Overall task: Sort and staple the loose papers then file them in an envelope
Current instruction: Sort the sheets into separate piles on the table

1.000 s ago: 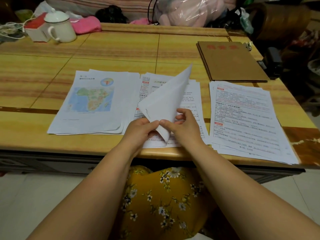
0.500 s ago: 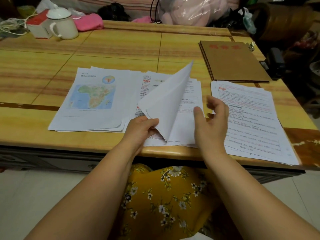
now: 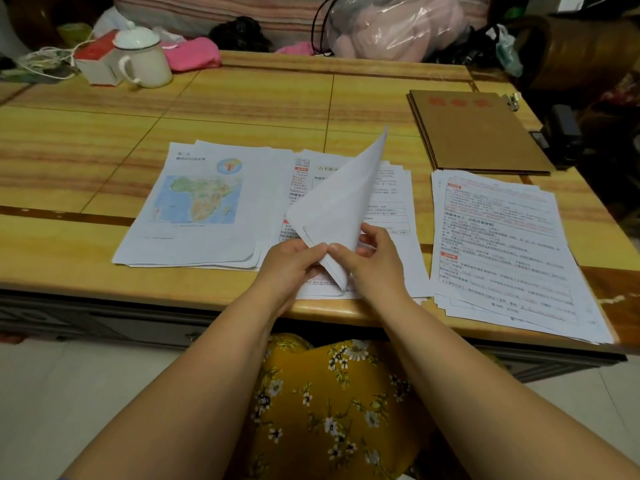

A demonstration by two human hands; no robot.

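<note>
Both my grips, L hand (image 3: 292,263) & R hand (image 3: 375,261), pinch lifted sheets (image 3: 341,199) of middle stack (image 3: 391,216) on surface (image 3: 242,109). Map stack (image 3: 194,206) left, text stack (image 3: 502,244) right, envelope (image 3: 474,129) behind; print under fold hidden.

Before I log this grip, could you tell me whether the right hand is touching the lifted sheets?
Touching: the head view shows the right hand pinching the lifted sheets at their lower corner.
</note>
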